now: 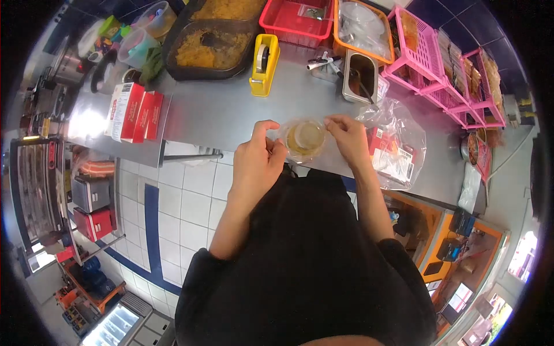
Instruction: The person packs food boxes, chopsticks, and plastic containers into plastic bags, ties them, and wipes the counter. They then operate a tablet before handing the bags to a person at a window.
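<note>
A small round clear tub [309, 136] with a pale lid and yellowish contents sits at the steel table's front edge, close to my body. Crinkled clear film, like a thin plastic bag [299, 157], surrounds it. On its left side, my left hand [262, 153] is curled, thumb and forefinger closed at the film's edge. Across from it, my right hand [349, 137] pinches the film near the tub's upper right. Beside my right wrist lies a clear bag [401, 147] holding red-and-white boxes.
The steel table [222, 104] carries a yellow tape dispenser [265, 66], dark trays of yellow-brown food [213, 49], markers [323, 61], and a metal container [360, 78]. Red-and-white boxes [135, 112] stand left. Red [297, 26] and orange [363, 29] baskets and pink racks [438, 69] line the back.
</note>
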A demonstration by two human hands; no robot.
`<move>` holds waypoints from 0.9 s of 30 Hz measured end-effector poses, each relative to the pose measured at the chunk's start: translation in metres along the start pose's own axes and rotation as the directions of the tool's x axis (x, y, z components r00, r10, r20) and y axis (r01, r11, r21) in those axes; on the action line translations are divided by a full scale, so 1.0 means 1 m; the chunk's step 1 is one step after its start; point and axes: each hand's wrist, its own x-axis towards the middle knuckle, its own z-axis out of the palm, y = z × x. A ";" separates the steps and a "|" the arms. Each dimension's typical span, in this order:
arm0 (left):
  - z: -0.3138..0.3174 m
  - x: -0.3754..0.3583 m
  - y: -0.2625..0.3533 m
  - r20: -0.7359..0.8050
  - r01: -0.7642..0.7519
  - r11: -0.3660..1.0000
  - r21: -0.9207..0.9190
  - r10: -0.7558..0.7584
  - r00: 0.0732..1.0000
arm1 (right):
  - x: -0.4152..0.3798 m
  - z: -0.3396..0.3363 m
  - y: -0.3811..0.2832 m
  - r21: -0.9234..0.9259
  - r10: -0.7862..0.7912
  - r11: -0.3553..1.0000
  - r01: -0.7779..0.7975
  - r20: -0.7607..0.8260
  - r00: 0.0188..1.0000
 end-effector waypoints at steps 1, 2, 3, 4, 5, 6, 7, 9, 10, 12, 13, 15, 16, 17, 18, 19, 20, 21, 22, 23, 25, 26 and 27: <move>-0.004 0.001 0.002 -0.006 -0.006 1.000 -0.001 0.006 1.000 | -0.003 -0.002 -0.004 0.115 -0.062 0.991 0.073 -0.094 0.994; -0.008 0.001 0.003 0.014 -0.003 1.000 0.010 0.003 1.000 | -0.007 -0.004 -0.008 0.221 -0.112 0.963 0.154 -0.192 0.975; -0.012 0.002 0.005 0.034 0.002 1.000 0.021 -0.002 0.999 | -0.013 -0.007 -0.020 0.219 -0.119 0.962 0.161 -0.193 0.974; -0.015 0.004 0.008 0.028 0.000 1.000 0.021 0.000 1.000 | -0.022 -0.011 -0.040 0.333 -0.149 0.914 0.233 -0.261 0.954; -0.018 0.006 0.011 0.061 0.007 0.998 -0.061 -0.004 0.998 | -0.028 -0.015 -0.057 0.437 -0.163 0.847 0.303 -0.329 0.930; -0.021 0.007 0.013 0.097 0.019 0.990 -0.143 -0.005 0.995 | -0.032 -0.017 -0.070 0.436 -0.161 0.848 0.300 -0.328 0.931; -0.025 0.008 0.017 0.099 0.018 0.989 -0.143 -0.004 0.995 | -0.035 -0.020 -0.082 0.491 -0.199 0.817 0.304 -0.254 0.946; -0.033 0.014 0.022 0.161 -0.166 0.986 0.009 0.162 0.973 | -0.035 -0.025 -0.099 0.543 -0.252 0.778 0.317 -0.192 0.948; -0.037 0.015 0.023 0.159 -0.178 0.984 0.010 0.174 0.972 | -0.033 -0.028 -0.105 0.609 -0.235 0.758 0.234 -0.080 0.969; -0.044 0.018 0.025 0.301 -0.262 0.958 0.116 0.217 0.929 | -0.032 -0.030 -0.117 0.663 -0.237 0.733 0.155 0.035 0.971; -0.047 0.019 0.027 0.292 -0.266 0.956 0.120 0.222 0.930 | -0.034 -0.029 -0.121 0.630 -0.295 0.745 0.218 0.018 0.955; -0.051 0.020 0.027 0.274 -0.346 0.874 0.342 0.260 0.926 | -0.035 -0.025 -0.123 0.599 -0.349 0.753 0.274 0.010 0.937; -0.054 0.021 0.026 0.272 -0.343 0.874 0.344 0.257 0.927 | -0.034 -0.022 -0.121 0.564 -0.359 0.775 0.286 0.021 0.933; -0.056 0.023 0.025 0.221 -0.372 0.866 0.334 0.312 0.924 | -0.033 -0.021 -0.120 0.528 -0.371 0.794 0.301 0.028 0.928; -0.058 0.025 0.025 0.169 -0.403 0.855 0.325 0.367 0.915 | -0.033 -0.025 -0.123 0.529 -0.375 0.792 0.305 0.027 0.927; -0.059 0.026 0.027 0.166 -0.405 0.854 0.328 0.370 0.914 | -0.034 -0.032 -0.126 0.213 -0.328 0.927 0.308 0.065 0.943; -0.060 0.025 0.031 0.122 -0.404 0.865 0.297 0.385 0.915 | -0.035 -0.036 -0.128 -0.129 -0.268 0.952 0.277 0.082 0.960; -0.060 0.024 0.033 0.078 -0.403 0.876 0.265 0.397 0.915 | -0.034 -0.034 -0.124 -0.129 -0.268 0.952 0.277 0.081 0.960; -0.057 0.024 0.033 0.080 -0.404 0.876 0.264 0.397 0.914 | -0.032 -0.028 -0.113 -0.298 -0.370 0.875 0.382 0.100 0.924; -0.054 0.023 0.033 0.096 -0.354 0.905 0.237 0.341 0.935 | -0.028 -0.024 -0.101 -0.455 -0.462 0.757 0.469 0.136 0.877; -0.050 0.024 0.035 0.115 -0.305 0.929 0.211 0.286 0.951 | -0.015 -0.011 -0.075 -0.462 -0.405 0.770 0.440 0.179 0.897; -0.048 0.023 0.036 0.140 -0.221 0.973 0.063 0.211 0.967 | -0.010 -0.008 -0.067 -0.468 -0.343 0.782 0.411 0.226 0.912; -0.045 0.022 0.037 0.175 -0.123 0.989 -0.082 0.136 0.975 | -0.010 -0.006 -0.070 -0.465 -0.342 0.784 0.411 0.229 0.911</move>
